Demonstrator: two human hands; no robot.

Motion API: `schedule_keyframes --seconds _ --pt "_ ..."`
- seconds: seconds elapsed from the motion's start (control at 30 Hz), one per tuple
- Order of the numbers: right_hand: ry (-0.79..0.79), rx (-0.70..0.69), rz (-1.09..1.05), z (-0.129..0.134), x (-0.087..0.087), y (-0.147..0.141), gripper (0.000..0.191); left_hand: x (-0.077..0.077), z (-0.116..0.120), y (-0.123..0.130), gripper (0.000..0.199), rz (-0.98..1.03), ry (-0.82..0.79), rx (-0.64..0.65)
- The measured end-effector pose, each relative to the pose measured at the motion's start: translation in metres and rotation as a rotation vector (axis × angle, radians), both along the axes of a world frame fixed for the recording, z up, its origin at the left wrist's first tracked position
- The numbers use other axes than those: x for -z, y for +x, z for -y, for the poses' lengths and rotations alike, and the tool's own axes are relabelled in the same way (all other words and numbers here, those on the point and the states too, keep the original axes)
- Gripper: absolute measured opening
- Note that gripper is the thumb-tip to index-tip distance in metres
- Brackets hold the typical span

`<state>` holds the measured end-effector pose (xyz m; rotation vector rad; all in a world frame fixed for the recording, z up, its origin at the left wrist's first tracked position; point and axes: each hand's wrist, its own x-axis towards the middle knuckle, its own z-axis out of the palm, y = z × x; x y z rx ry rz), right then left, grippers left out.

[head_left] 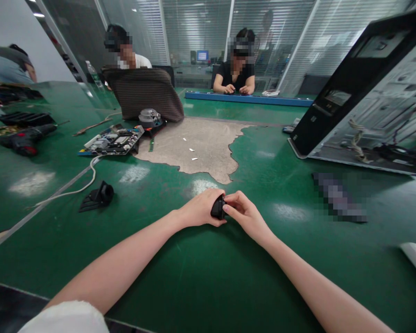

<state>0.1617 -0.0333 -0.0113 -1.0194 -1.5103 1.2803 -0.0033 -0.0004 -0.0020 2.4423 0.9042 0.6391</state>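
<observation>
Between my two hands, just above the green table point(201, 259), is a small black plastic part point(217, 208). My left hand point(201, 208) wraps round it from the left, fingers curled behind. From the right, thumb and fingertips of my right hand point(244, 215) pinch its edge. Its exact kind is too small to tell. A black plastic piece with a round tube-like end point(99, 195) lies to the left of my hands. Farther off are a circuit board point(116, 139) and a round metal-topped fan or cooler point(149, 118).
An open computer case point(364, 92) stands tilted at right, a blurred dark object point(338, 196) before it. A cordless drill point(27, 138) and a white cable point(90, 178) lie left. A bare patch point(204, 148) marks the tabletop. A dark chair back point(145, 92) and two people are beyond.
</observation>
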Motion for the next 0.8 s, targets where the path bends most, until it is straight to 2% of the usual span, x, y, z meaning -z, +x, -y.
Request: schedule_keyframes --seconds 0.2,0.37,0.63,0.8 --pt "-0.063 -0.031 0.068 0.002 -0.003 -0.001 0.016 0.0 0.0 0.001 0.05 -0.01 0.027 -0.003" --pt "-0.039 -0.132 -0.012 0.008 -0.009 0.002 0.018 0.0 0.001 0.001 0.047 -0.011 0.042 -0.006" --pt "-0.015 0.016 0.031 0.005 -0.004 -0.004 0.015 -0.003 0.002 0.001 0.047 -0.023 0.042 0.001" --pt "-0.02 -0.046 0.008 0.006 -0.007 -0.002 0.016 -0.002 0.002 0.001 0.05 -0.026 0.057 -0.004"
